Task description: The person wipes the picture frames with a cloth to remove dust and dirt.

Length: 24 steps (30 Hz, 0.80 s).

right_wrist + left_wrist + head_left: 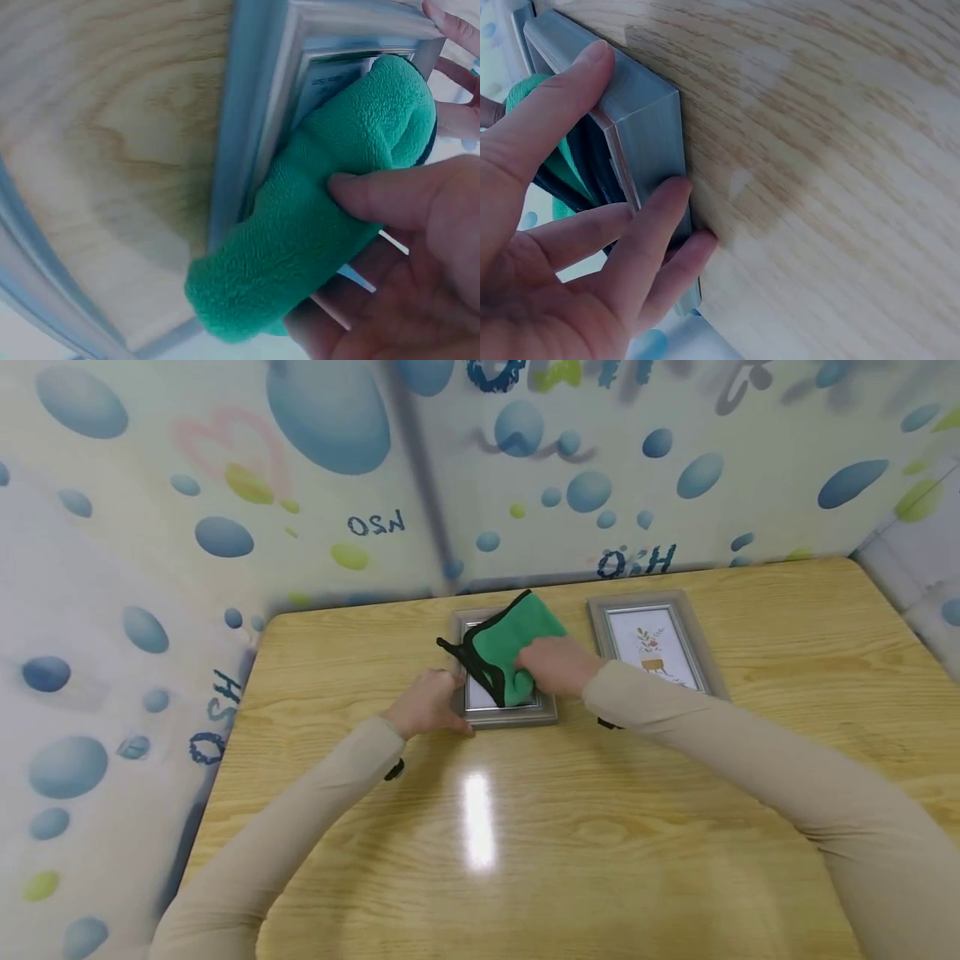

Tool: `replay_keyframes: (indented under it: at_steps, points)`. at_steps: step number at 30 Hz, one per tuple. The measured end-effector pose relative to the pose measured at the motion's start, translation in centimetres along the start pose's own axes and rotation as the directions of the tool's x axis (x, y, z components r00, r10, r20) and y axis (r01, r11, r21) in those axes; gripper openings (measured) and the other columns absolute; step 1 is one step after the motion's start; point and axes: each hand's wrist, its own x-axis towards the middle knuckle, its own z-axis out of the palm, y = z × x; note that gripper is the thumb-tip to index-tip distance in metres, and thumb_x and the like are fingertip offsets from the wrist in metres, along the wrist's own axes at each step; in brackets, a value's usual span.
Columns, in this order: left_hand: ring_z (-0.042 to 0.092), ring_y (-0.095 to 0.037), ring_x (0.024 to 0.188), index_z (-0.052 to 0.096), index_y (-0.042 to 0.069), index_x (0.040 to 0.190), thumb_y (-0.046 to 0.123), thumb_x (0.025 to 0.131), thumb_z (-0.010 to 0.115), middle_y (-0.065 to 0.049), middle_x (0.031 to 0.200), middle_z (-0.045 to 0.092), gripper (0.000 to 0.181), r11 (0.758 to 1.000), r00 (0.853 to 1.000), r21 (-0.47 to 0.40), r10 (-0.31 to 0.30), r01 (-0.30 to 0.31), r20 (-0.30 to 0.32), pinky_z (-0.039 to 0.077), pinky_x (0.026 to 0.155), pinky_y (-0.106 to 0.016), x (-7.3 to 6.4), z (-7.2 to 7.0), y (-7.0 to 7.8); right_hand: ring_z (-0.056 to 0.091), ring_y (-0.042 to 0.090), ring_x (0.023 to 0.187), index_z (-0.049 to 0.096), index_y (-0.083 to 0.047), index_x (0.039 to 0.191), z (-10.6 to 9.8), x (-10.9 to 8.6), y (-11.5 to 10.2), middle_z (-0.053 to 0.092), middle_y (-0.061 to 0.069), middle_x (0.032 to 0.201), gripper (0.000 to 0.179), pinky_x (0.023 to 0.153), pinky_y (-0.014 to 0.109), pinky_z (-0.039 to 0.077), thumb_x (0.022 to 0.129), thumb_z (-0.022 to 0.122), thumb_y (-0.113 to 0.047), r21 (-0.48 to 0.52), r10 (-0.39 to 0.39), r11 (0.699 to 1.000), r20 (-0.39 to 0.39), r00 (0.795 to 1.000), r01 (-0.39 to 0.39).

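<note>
A grey picture frame (517,717) lies face up on the wooden table. My left hand (429,703) holds it at the near left corner, thumb (592,64) against one side and fingers (676,196) along the adjoining one. A green towelling cloth (517,631) with black edging and a black loop covers much of the picture. My right hand (557,665) pinches this cloth, bunched into a thick fold (300,195) in the right wrist view, thumb on top and fingers beneath. The cloth rests over the frame's glass and hides most of the print.
To the right lies a second grey frame (708,652) with a plant print, partly behind the right sleeve. The table (570,835) ends at the back against a wall (465,468) patterned with blue and green drops. A bright light reflection (478,822) shows on the tabletop.
</note>
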Motion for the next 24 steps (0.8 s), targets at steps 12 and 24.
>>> replay_keyframes:
  at_steps: [12, 24]
  points:
    - [0.063, -0.033, 0.095, 0.064, -0.010, 0.111, 0.031, 0.061, 0.092, -0.021, 0.104, 0.067, 0.070, 0.998, 0.999, -0.048, -0.041, 0.039, -0.033, 0.051, 0.083, -0.039, -0.1, 0.3, -0.4, 0.059, 0.016, 0.074, 0.068, -0.011, 0.084, 2.6, 0.1, -2.9, 0.061, 0.001, 0.075, 0.018, 0.062, 0.033, 0.052, 0.091, 0.056, 0.000, 0.058, 0.021, 0.998, -0.105, 0.994, -0.015]
    - [0.061, -0.026, 0.078, 0.061, 0.001, 0.086, 0.028, 0.058, 0.094, -0.008, 0.080, 0.063, 0.051, 0.998, 0.997, -0.049, -0.036, 0.032, -0.066, 0.050, 0.072, -0.038, 0.1, 0.2, 0.1, 0.061, 0.028, 0.091, 0.074, -0.011, 0.100, 2.8, -0.2, -4.6, 0.067, 0.006, 0.105, 0.022, 0.072, 0.039, 0.055, 0.091, 0.057, 0.001, 0.012, -0.041, 0.999, -0.097, 0.994, 0.042]
